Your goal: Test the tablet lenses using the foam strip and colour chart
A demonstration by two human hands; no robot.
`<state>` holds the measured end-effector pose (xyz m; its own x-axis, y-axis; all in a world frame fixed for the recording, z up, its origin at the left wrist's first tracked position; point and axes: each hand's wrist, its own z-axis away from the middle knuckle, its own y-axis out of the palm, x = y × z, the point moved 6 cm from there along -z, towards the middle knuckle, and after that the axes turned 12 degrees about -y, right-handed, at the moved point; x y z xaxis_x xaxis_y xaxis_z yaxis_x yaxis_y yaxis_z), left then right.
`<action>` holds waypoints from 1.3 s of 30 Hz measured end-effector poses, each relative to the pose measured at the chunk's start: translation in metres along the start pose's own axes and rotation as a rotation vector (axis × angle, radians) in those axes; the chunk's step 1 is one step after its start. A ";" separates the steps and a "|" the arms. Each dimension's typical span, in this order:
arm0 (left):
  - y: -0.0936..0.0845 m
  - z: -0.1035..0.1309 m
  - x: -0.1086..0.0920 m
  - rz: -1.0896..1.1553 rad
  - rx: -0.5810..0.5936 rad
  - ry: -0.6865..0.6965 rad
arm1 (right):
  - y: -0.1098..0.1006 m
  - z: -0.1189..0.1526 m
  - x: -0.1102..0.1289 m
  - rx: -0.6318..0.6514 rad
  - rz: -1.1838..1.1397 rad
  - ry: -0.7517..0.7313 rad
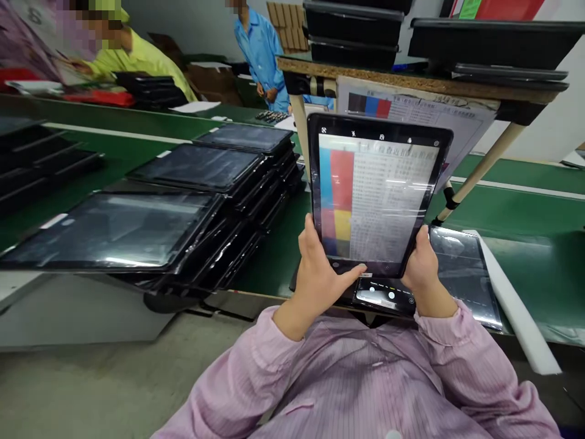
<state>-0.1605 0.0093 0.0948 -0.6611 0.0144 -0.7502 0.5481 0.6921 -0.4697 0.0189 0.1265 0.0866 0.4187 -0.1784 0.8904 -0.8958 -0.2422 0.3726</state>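
Observation:
Upright before me is a black-framed tablet [379,201], its lit screen in a camera view of a printed sheet with colour blocks. My left hand [322,274] grips its lower left edge, the thumb lying over the bottom bezel. On the lower right edge my right hand [421,262] is closed around the frame. Behind the tablet hangs a printed colour chart [461,122], partly covered by it. A second tablet [461,274] lies flat on the green bench under my right hand, and a lit strip of screen [384,294] shows just below the held tablet.
Stacks of flat black tablets [123,225] stand on the green bench [525,244] to my left. A wooden shelf [425,85] on pole legs carries black trays [493,46]. White foam [516,305] juts past the right front edge. Co-workers in yellow [155,61] and blue [260,49] are across the bench.

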 end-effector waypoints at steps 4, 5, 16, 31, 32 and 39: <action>0.003 0.001 -0.001 0.018 0.001 0.000 | 0.001 0.000 0.002 0.054 0.048 -0.016; 0.003 0.001 -0.001 0.028 0.002 0.000 | 0.001 0.000 0.003 0.056 0.045 -0.019; -0.011 -0.016 0.027 0.940 0.190 -0.540 | 0.006 0.004 0.031 0.189 0.249 -0.268; -0.021 0.011 0.035 0.972 0.148 -0.705 | 0.020 -0.013 0.083 0.493 0.658 -0.491; -0.026 0.010 0.034 0.971 0.159 -0.734 | 0.016 -0.016 0.079 0.509 0.638 -0.451; -0.039 -0.014 0.082 0.763 0.279 -1.025 | -0.065 -0.063 0.060 0.372 1.081 -0.247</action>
<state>-0.2430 -0.0064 0.0577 0.4817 -0.3041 -0.8219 0.7782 0.5797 0.2416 0.0926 0.1920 0.1321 -0.4807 -0.6334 0.6064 -0.7215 -0.1074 -0.6841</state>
